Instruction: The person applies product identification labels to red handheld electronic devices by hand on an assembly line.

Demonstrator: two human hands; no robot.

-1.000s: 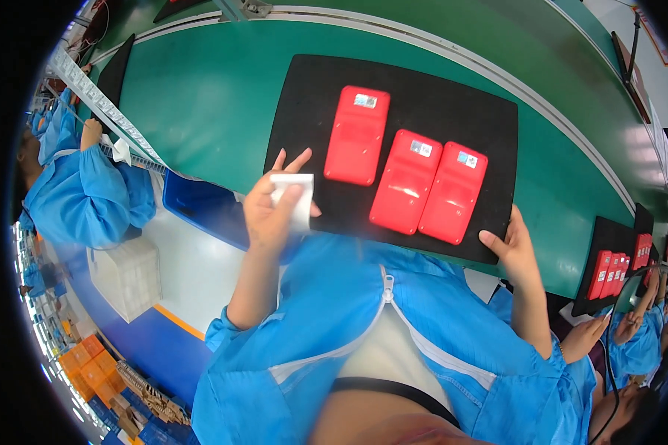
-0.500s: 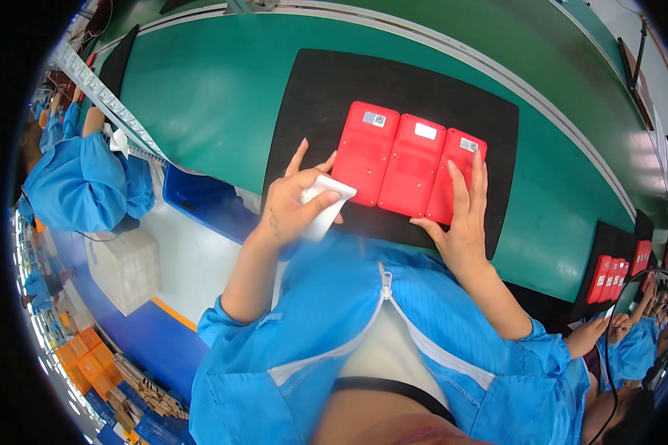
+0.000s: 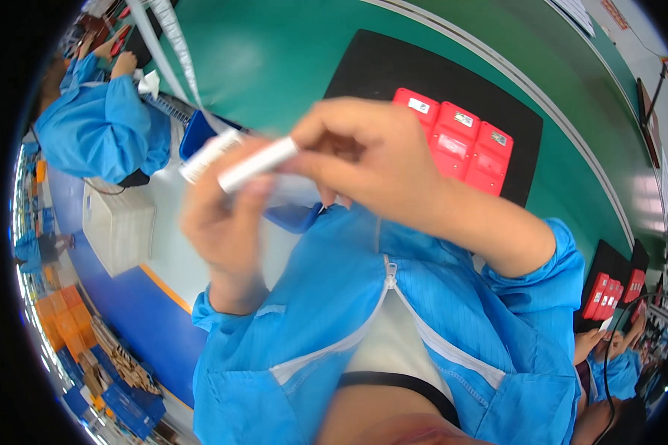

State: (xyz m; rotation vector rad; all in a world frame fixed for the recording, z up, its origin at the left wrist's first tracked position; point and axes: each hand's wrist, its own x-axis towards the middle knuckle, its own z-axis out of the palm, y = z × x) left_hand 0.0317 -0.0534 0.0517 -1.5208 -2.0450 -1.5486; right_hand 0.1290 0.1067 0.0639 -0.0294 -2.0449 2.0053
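Observation:
My left hand (image 3: pixel 226 222), blurred by motion, is closed around a white folded sheet (image 3: pixel 258 165) that looks like paper or a label strip. Part of it with faint dark print sticks out past the fingers. My right hand (image 3: pixel 378 152) has come across and pinches the right end of the sheet between thumb and fingers. Beyond the right forearm, three red flat device housings (image 3: pixel 453 141) lie side by side on a black mat (image 3: pixel 371 63), each with a pale sticker near its far end. The right hand and forearm hide part of them.
The mat lies on a green worktable (image 3: pixel 260 59). A blue bin (image 3: pixel 200 133) is below the table's left edge, with a white crate (image 3: pixel 119 230) on the floor. A co-worker in blue (image 3: pixel 104 126) sits left; more red housings (image 3: pixel 603 297) lie far right.
My right hand has left the red housings and swung left to the white sheet. My left hand has moved left and slightly up with the sheet. The view has shifted somewhat.

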